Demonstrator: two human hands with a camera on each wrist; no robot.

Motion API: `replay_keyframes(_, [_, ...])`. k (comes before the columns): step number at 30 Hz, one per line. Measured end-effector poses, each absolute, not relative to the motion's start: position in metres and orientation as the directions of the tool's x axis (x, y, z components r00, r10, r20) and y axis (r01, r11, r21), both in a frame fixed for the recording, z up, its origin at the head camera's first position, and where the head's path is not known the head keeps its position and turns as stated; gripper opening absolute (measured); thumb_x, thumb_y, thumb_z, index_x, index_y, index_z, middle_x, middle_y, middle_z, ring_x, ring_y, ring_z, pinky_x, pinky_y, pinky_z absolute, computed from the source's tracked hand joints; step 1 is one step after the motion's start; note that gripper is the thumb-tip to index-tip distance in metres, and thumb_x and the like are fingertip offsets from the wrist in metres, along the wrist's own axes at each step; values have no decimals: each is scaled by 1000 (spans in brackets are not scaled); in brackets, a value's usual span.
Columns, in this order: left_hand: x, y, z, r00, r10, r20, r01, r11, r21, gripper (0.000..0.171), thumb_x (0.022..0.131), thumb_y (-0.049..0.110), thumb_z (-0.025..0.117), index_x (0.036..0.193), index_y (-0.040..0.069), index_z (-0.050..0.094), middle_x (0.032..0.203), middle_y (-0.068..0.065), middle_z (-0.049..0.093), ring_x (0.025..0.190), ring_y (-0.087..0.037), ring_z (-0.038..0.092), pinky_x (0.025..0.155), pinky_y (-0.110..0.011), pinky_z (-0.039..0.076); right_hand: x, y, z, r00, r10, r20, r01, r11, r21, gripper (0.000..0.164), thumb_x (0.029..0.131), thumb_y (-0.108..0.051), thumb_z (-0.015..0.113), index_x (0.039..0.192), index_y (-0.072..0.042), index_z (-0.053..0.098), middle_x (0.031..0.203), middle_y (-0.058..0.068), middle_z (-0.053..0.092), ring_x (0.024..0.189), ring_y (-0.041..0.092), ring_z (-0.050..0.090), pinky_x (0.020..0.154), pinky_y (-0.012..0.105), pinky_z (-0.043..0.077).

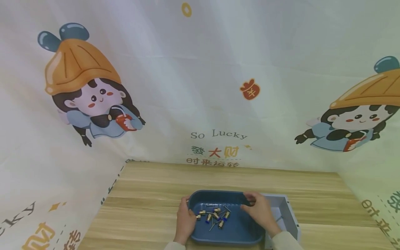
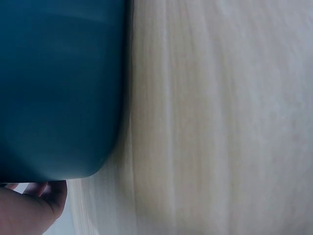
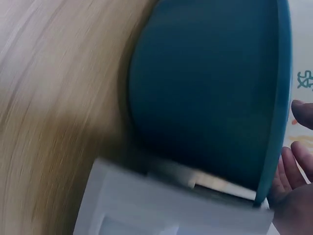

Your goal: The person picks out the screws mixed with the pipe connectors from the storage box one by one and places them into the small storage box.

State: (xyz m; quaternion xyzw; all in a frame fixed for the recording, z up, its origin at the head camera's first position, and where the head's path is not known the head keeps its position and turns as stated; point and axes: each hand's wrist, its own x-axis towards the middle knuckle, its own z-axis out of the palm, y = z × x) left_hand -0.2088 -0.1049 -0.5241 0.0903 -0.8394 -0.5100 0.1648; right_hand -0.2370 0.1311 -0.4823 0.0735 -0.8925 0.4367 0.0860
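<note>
A dark blue plastic tray (image 1: 243, 227) sits on the wooden table and holds several small brass fittings (image 1: 216, 216), some with blue ends, and several thin metal pins or screws (image 1: 227, 209). My left hand (image 1: 185, 219) grips the tray's left side, its fingers (image 2: 55, 196) partly hidden by the tray wall in the left wrist view. At the far right corner of the tray, my right hand (image 1: 260, 212) reaches over the rim. Its thumb and fingers stand apart with nothing between them in the right wrist view.
A light grey bin (image 1: 289, 213) with a divider stands right beside the tray, partly covered by my right forearm. Printed cloth (image 1: 187, 86) with cartoon figures hangs behind the wooden table (image 1: 150, 198) and down both its sides.
</note>
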Motion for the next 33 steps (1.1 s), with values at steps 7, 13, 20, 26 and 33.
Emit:
replay_keyframes(7, [-209, -105, -524, -932, -310, 185, 22, 462, 886, 46, 77, -16, 44, 120, -4, 49, 121, -29, 56, 113, -47, 54, 94, -58, 44, -239, 120, -490, -980, -73, 183, -190, 587, -787, 41, 68, -1, 79, 106, 6, 65, 101, 18, 68, 91, 29, 64, 79, 38, 55])
replay_keyframes(13, [-211, -106, -525, -928, -312, 202, 35, 469, 883, 46, 76, -16, 45, 121, -4, 48, 119, -29, 57, 111, -46, 55, 93, -57, 45, -242, 114, -498, -975, -92, 203, -219, 580, -785, 39, 66, 2, 79, 103, 7, 66, 96, 17, 68, 87, 28, 64, 75, 37, 55])
replay_keyframes(20, [-210, -105, -524, -937, -298, 181, 24, 462, 887, 46, 78, -17, 43, 122, -4, 47, 119, -28, 56, 111, -45, 55, 93, -57, 45, -244, 109, -510, -977, -92, 194, -208, 620, -757, 39, 66, 1, 79, 102, 5, 66, 98, 15, 69, 87, 26, 64, 77, 37, 55])
replay_keyframes(26, [-209, -104, -523, -935, -305, 183, 21, 465, 885, 45, 79, -17, 44, 122, -4, 47, 120, -29, 56, 112, -46, 54, 93, -57, 45, -246, 106, -520, -978, -123, 168, -207, 647, -734, 39, 63, -1, 79, 100, 4, 67, 94, 13, 68, 84, 25, 64, 75, 38, 54])
replay_keyframes(33, [-208, -104, -523, -931, -311, 192, 26, 468, 883, 45, 78, -17, 44, 121, -4, 48, 117, -28, 57, 108, -44, 57, 91, -56, 47, -247, 102, -524, -979, -137, 148, -202, 669, -715, 38, 61, 0, 79, 97, 4, 67, 89, 12, 68, 81, 24, 64, 73, 39, 54])
